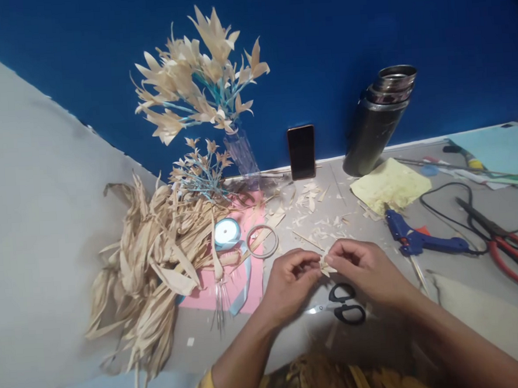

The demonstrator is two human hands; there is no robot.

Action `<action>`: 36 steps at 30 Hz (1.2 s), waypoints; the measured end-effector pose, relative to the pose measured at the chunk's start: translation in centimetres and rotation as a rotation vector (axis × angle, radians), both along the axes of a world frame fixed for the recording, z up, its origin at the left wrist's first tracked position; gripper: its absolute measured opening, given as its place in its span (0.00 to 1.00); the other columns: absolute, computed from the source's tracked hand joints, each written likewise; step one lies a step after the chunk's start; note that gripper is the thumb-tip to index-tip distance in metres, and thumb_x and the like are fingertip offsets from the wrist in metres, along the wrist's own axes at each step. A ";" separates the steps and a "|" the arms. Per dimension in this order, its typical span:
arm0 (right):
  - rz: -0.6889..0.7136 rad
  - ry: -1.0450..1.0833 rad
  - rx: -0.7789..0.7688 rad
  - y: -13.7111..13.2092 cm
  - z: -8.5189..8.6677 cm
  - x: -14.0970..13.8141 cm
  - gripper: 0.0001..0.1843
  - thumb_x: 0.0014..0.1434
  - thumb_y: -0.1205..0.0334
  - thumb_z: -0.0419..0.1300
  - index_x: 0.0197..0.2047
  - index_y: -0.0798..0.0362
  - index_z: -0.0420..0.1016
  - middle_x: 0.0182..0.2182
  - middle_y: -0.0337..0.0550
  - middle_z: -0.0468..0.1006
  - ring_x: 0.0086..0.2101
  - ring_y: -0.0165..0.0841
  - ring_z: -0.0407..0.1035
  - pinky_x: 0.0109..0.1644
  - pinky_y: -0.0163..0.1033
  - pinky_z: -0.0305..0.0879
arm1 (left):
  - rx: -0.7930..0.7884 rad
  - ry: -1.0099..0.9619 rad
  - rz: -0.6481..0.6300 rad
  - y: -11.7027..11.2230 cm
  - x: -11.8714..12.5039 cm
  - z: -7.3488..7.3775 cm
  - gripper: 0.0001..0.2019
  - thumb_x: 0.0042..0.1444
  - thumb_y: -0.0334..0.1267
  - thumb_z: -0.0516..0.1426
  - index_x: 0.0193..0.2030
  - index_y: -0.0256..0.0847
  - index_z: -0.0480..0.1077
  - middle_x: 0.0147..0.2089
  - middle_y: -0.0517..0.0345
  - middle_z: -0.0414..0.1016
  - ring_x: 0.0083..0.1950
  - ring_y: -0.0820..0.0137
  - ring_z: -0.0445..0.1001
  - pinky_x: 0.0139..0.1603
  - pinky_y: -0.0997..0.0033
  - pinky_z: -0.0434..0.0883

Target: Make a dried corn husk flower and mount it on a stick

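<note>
Between the fingertips of both hands is a small pale corn-husk flower (326, 266), its pointed petals showing below the fingers. My left hand (291, 278) pinches it from the left, and my right hand (360, 265) pinches it from the right, thumb and forefinger closed. Part of the flower is hidden by the fingers. Just under the hands lie small scissors (348, 305) with black handles. Cut husk scraps (312, 199) are scattered on the table beyond the hands.
Dried corn husks (157, 253) heap at the left beside pink paper (255, 276), a ribbon spool (227, 233) and a ring (262, 241). Behind stand a flower vase (242, 151), a phone (302, 152) and a flask (375, 128). Rightward lie a blue glue gun (419, 237) and red-handled shears (514, 251).
</note>
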State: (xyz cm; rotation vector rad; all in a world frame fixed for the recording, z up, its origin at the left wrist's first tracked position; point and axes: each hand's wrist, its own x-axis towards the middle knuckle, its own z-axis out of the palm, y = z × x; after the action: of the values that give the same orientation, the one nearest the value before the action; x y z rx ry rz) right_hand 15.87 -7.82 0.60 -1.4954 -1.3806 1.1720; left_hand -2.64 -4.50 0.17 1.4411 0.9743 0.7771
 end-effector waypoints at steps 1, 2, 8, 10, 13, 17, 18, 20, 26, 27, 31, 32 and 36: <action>0.002 -0.004 -0.002 0.0 0.1 0.0 0.15 0.60 0.52 0.60 0.28 0.52 0.74 0.23 0.36 0.72 0.27 0.31 0.63 0.31 0.35 0.59 | 0.032 -0.003 -0.004 0.1 0.0 0.0 0.05 0.52 0.32 0.63 0.36 0.39 0.80 0.34 0.56 0.78 0.35 0.70 0.73 0.37 0.73 0.68; 0.002 -0.008 -0.006 0.0 0.1 -0.1 0.14 0.59 0.52 0.60 0.28 0.52 0.74 0.23 0.36 0.72 0.27 0.31 0.63 0.31 0.35 0.59 | 0.063 -0.004 -0.008 0.1 0.0 0.0 0.04 0.53 0.32 0.63 0.35 0.39 0.80 0.33 0.56 0.78 0.35 0.70 0.73 0.37 0.73 0.67; 0.025 0.089 -0.025 -0.1 0.3 0.0 0.16 0.62 0.50 0.59 0.29 0.53 0.75 0.23 0.37 0.72 0.26 0.31 0.64 0.30 0.35 0.58 | 0.225 -0.044 -0.019 0.4 -0.1 -0.4 0.04 0.55 0.31 0.63 0.30 0.40 0.79 0.30 0.56 0.77 0.32 0.72 0.73 0.36 0.73 0.68; 0.015 0.133 -0.016 -0.2 0.3 0.2 0.18 0.64 0.48 0.57 0.32 0.53 0.76 0.24 0.37 0.73 0.27 0.31 0.64 0.30 0.34 0.59 | 0.264 -0.085 0.016 0.5 -0.2 -0.7 0.04 0.54 0.30 0.63 0.30 0.40 0.79 0.30 0.56 0.77 0.32 0.72 0.73 0.35 0.73 0.68; -0.035 0.120 -0.007 -0.2 0.3 0.6 0.18 0.66 0.48 0.56 0.34 0.52 0.76 0.26 0.37 0.74 0.27 0.30 0.64 0.30 0.34 0.58 | 0.242 -0.146 0.070 0.6 -0.4 -1.1 0.04 0.52 0.29 0.64 0.30 0.40 0.80 0.29 0.57 0.77 0.32 0.71 0.73 0.33 0.73 0.69; -0.011 0.092 0.008 -0.4 0.2 0.5 0.17 0.64 0.48 0.58 0.32 0.53 0.75 0.25 0.37 0.72 0.27 0.30 0.63 0.31 0.35 0.58 | 0.092 -0.228 0.107 0.7 -0.3 -1.3 0.03 0.51 0.31 0.65 0.28 0.40 0.79 0.30 0.58 0.74 0.25 0.75 0.69 0.23 0.76 0.66; 0.003 0.094 0.011 -0.4 0.2 0.4 0.17 0.64 0.48 0.58 0.32 0.53 0.75 0.25 0.36 0.71 0.27 0.30 0.62 0.31 0.35 0.58 | 0.060 -0.251 0.112 0.7 -0.2 -1.3 0.03 0.51 0.32 0.65 0.27 0.39 0.79 0.30 0.58 0.73 0.24 0.76 0.68 0.22 0.76 0.65; 0.019 0.106 0.006 -0.5 0.2 0.2 0.17 0.63 0.48 0.58 0.33 0.53 0.76 0.24 0.36 0.70 0.27 0.31 0.61 0.30 0.35 0.57 | 0.020 -0.283 0.123 0.7 -0.1 -1.3 0.04 0.50 0.32 0.65 0.26 0.39 0.78 0.30 0.59 0.72 0.22 0.77 0.66 0.21 0.76 0.64; 0.033 0.147 0.014 -0.6 0.6 -0.1 0.16 0.62 0.49 0.59 0.32 0.54 0.75 0.23 0.36 0.70 0.26 0.30 0.60 0.30 0.35 0.56 | 0.020 -0.253 0.130 0.6 0.1 -1.2 0.06 0.50 0.32 0.64 0.23 0.39 0.76 0.29 0.59 0.71 0.25 0.77 0.66 0.24 0.76 0.65; 0.031 0.158 0.018 -0.6 0.7 -0.1 0.16 0.61 0.49 0.60 0.31 0.54 0.75 0.23 0.36 0.70 0.26 0.30 0.60 0.30 0.35 0.56 | 0.031 -0.244 0.127 0.5 0.1 -1.3 0.06 0.50 0.32 0.64 0.23 0.39 0.76 0.28 0.59 0.70 0.25 0.77 0.66 0.24 0.76 0.64; 0.030 0.224 0.018 -0.8 0.5 0.2 0.18 0.63 0.48 0.60 0.30 0.54 0.75 0.24 0.37 0.72 0.25 0.29 0.61 0.28 0.34 0.56 | 0.069 -0.204 0.124 0.3 0.3 -1.4 0.08 0.50 0.31 0.63 0.22 0.38 0.75 0.27 0.59 0.70 0.26 0.76 0.67 0.27 0.75 0.64; -0.001 0.233 0.026 -0.8 0.5 0.3 0.20 0.63 0.46 0.59 0.30 0.54 0.75 0.24 0.38 0.72 0.24 0.28 0.60 0.27 0.34 0.56 | 0.054 -0.202 0.130 0.3 0.3 -1.4 0.07 0.50 0.32 0.63 0.22 0.38 0.75 0.26 0.59 0.70 0.26 0.76 0.67 0.27 0.75 0.64; -0.264 0.217 0.091 -0.4 0.8 0.8 0.22 0.64 0.43 0.57 0.29 0.52 0.74 0.23 0.37 0.71 0.21 0.27 0.59 0.24 0.33 0.54 | -0.085 -0.241 0.208 0.2 0.5 -1.6 0.07 0.52 0.38 0.64 0.27 0.38 0.75 0.21 0.63 0.67 0.21 0.77 0.63 0.23 0.76 0.60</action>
State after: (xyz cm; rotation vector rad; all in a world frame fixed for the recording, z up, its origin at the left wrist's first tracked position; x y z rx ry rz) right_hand 16.62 -8.22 1.41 -1.3922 -1.0426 1.0551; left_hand -2.12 -4.28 -1.43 1.1536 0.9673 1.0241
